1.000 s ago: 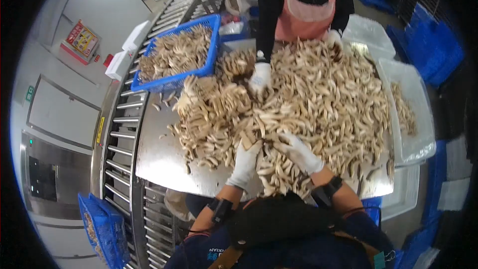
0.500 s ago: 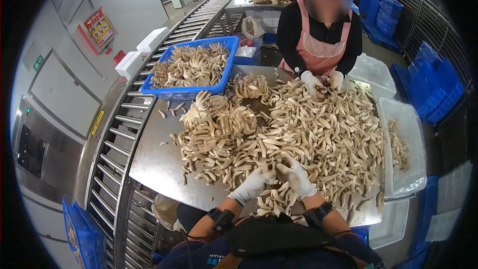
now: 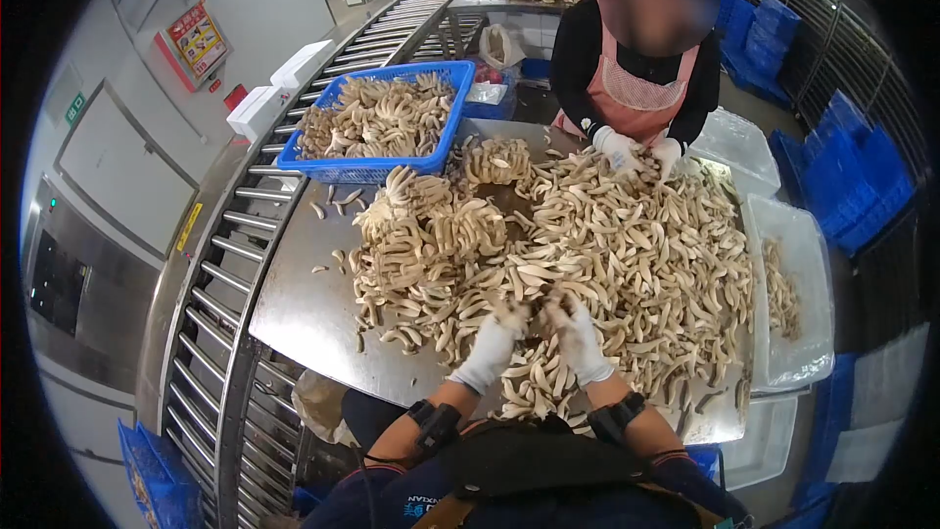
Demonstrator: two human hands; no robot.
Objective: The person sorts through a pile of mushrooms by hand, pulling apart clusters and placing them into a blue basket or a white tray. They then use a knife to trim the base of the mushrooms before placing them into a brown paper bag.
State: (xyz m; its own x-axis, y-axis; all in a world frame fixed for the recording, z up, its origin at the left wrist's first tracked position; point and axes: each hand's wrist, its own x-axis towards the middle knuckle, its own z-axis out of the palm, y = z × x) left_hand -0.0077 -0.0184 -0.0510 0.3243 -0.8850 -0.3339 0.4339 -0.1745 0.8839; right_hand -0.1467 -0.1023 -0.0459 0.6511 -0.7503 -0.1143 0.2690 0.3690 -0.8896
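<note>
A large heap of pale, finger-shaped mushrooms [image 3: 627, 255] covers much of the steel table [image 3: 304, 333]. At the heap's near edge, my left hand [image 3: 497, 335] is in a white glove with brown-stained fingertips, its fingers curled among the mushrooms. Just to its right, my gloved right hand [image 3: 578, 335] is also curled. A dark gap separates the fingertips of the two hands. What lies inside either grip is too small and blurred to make out. Clumped mushrooms [image 3: 431, 235], still joined in bunches, are piled ahead of my left hand.
A blue basket [image 3: 455, 122] full of mushroom bunches stands at the far left, beside a roller conveyor [image 3: 220, 279]. Across the table a co-worker in a pink apron [image 3: 627, 88] handles mushrooms with gloved hands. A lined white bin [image 3: 808, 309] holding mushrooms stands at the right.
Both my hands have moved forward, deeper into the heap, and their fingertips have come slightly apart. The co-worker's hands stay at the far edge of the heap.
</note>
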